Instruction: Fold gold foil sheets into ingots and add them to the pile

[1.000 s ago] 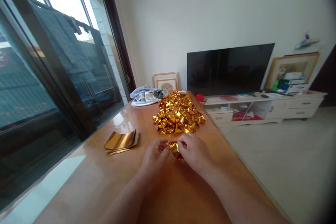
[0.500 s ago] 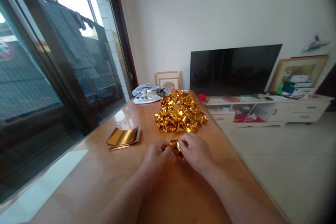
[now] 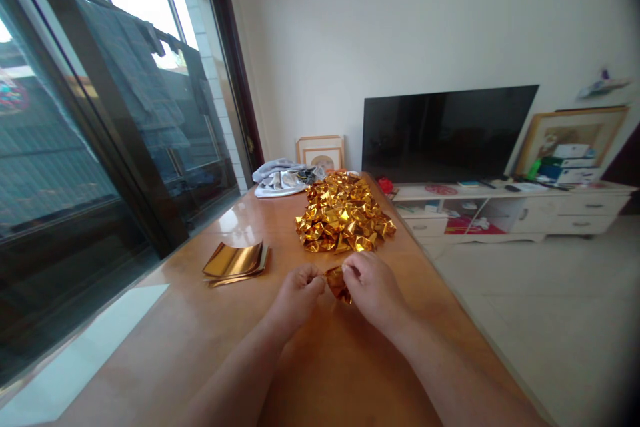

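Note:
Between my two hands is a piece of shiny gold foil paper (image 3: pixel 339 283), partly folded, just above the wooden table (image 3: pixel 305 373). My left hand (image 3: pixel 303 287) pinches its left edge between thumb and forefinger. The right side of the foil is gripped by my right hand (image 3: pixel 369 280), whose fingers cover part of it. Just beyond my hands lies a large heap of folded gold foil pieces (image 3: pixel 345 213). To the left rests a stack of flat gold foil sheets (image 3: pixel 235 261), slightly curled.
A grey-white cloth bundle (image 3: pixel 283 179) lies at the table's far end, with framed pictures (image 3: pixel 320 150) behind it. A pale sheet (image 3: pixel 90 353) covers the left table edge. Right of the table stand a white cabinet (image 3: pixel 555 213) and a television (image 3: pixel 445 137).
The foil piece has turned slightly between my fingers, and its visible face looks darker. My left hand has shifted slightly left. The heap and the stack stay as they were.

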### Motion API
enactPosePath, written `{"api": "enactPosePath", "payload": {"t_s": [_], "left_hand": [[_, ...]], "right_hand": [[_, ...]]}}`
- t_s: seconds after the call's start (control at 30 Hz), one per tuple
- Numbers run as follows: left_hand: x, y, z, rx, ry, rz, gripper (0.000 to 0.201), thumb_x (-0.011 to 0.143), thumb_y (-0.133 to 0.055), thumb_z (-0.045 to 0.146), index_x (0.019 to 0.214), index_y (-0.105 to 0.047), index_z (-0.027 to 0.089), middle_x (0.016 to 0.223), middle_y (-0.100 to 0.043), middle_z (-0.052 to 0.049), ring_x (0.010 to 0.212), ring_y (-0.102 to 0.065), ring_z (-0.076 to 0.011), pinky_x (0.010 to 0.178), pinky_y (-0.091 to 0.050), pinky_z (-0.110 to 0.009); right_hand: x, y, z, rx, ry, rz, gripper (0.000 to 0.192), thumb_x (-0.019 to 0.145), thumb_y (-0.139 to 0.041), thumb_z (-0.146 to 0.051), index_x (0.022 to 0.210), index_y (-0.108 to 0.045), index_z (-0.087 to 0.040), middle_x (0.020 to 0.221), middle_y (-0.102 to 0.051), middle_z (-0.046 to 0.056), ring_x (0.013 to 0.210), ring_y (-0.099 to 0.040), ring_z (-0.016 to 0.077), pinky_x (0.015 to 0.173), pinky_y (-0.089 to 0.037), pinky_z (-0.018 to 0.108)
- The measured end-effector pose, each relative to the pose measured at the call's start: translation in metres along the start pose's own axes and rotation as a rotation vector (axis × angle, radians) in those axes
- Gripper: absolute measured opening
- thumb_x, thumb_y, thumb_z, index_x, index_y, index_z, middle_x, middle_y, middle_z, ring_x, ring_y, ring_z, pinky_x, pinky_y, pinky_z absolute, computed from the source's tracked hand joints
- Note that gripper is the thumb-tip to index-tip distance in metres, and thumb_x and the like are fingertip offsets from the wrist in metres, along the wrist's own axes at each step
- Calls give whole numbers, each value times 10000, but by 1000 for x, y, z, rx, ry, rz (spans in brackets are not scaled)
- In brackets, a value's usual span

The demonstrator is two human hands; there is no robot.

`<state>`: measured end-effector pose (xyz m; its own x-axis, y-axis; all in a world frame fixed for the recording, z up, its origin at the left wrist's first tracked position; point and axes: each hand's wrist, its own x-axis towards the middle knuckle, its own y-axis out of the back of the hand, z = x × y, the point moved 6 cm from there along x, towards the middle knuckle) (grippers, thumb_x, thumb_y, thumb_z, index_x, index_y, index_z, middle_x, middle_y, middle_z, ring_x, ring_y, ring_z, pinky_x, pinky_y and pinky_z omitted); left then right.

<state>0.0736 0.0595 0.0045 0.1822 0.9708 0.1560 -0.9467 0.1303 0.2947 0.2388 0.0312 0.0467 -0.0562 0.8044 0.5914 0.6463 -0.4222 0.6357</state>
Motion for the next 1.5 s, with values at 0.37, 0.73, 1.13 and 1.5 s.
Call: {"api": "enactPosePath", "payload": {"t_s": [0.37,0.73,1.13,1.5], "left_hand": [[-1,-3,1,-82,13,-73,171,820,-559,300,699,-541,180,627,-527,33,603,-448,-117,579,-320,-239],[1,12,-4,-33,93,88,249,793,-602,361,635,-543,179,580,-507,38,558,-427,-112,561,-301,-242],[6,22,-14,-278,151,148,300,749,-664,434,658,-572,164,646,-556,8,583,-455,-111,570,-345,-240],[1,17,-1,-243,83,124,312,753,-666,457,671,-582,169,648,-570,10,588,-468,-110,578,-353,-237]], "right_hand": [[0,2,2,11,-32,0,150,862,-517,-152,725,-555,-199,761,-615,21,764,-537,169,673,-332,265],[-1,-3,14,129,-135,-17,210,927,-478,-261,773,-607,-201,787,-657,24,747,-566,167,646,-344,253],[-5,-24,23,309,-320,-182,429,944,-446,-456,627,-555,-189,580,-542,-12,558,-460,135,536,-264,253],[-11,-40,31,500,-453,-193,264,829,-553,-337,619,-595,-182,536,-526,-26,541,-439,127,507,-265,232]]}}
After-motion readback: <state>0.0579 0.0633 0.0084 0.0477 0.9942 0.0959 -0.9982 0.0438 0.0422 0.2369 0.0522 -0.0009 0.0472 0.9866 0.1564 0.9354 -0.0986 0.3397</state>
